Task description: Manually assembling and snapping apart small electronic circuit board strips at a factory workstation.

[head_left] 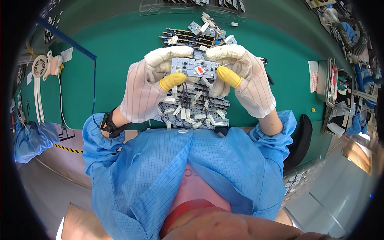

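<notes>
Between both hands I hold a small white circuit board (191,67) with a red arrow sticker, level above the bench. My left hand (158,74), in a striped white glove with a yellow thumb cot, pinches its left end. My right hand (240,74), gloved the same way, grips the right end with thumb and fingers. Below the board lies a pile of circuit boards (194,110) with white connectors and dark wires, partly hidden by my hands. Farther off, more boards (186,37) are stacked on edge beside loose white plugs (207,25).
A green mat (100,36) covers the bench. At the far edge stands a clear plastic tray (192,7) of boards. On the left, a blue cord (95,84) runs to a wrist strap (110,125); a white spool (52,64) stands beyond. A metal box (328,82) stands on the right.
</notes>
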The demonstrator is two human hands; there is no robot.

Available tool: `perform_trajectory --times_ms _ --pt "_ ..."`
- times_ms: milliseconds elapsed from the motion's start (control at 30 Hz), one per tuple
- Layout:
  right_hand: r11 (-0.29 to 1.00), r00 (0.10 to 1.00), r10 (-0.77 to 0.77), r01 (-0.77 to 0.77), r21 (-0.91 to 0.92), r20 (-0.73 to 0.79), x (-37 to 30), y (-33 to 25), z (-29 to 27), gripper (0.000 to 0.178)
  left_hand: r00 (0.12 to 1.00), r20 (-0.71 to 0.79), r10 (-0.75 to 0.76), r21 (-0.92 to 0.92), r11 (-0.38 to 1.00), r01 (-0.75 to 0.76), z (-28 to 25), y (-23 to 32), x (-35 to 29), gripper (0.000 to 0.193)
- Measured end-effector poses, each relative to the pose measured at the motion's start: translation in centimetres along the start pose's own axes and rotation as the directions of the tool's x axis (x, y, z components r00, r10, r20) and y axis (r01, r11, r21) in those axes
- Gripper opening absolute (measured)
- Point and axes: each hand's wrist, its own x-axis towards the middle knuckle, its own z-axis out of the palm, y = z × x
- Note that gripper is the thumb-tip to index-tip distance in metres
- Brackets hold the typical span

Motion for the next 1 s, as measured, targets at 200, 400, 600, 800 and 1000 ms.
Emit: perform_trajectory --times_ms 200,400,600,800,1000 --pt "0.949 0.949 -0.295 0.276 -0.155 -0.113 0.5 1.2 0.6 0.061 0.999 -0.037 0.035 -0.460 0.886 -0.048 0.3 0.1 -0.6 0.046" --pt "0.333 0.712 -0.702 0.321 -0.887 -0.005 -0.7 0.2 2.8 0.053 0.845 -0.067 0.531 0.369 0.800 -0.473 0.1 -0.7 -0.6 0.048" --pt "0.121 0.672 -0.740 0.172 -0.978 0.026 0.0 1.4 3.3 0.036 0.819 0.014 0.573 0.495 0.708 -0.504 0.4 0.7 -0.6 0.047" --pt "0.203 0.615 -0.789 0.250 -0.947 -0.007 0.2 2.0 3.5 0.039 0.808 0.062 0.585 0.554 0.654 -0.515 0.4 0.3 -1.0 0.050" --pt "0.522 0.662 -0.729 0.371 -0.768 -0.175 1.8 2.4 3.6 0.021 0.816 0.074 0.574 0.531 0.670 -0.519 0.0 0.5 -0.9 0.045"
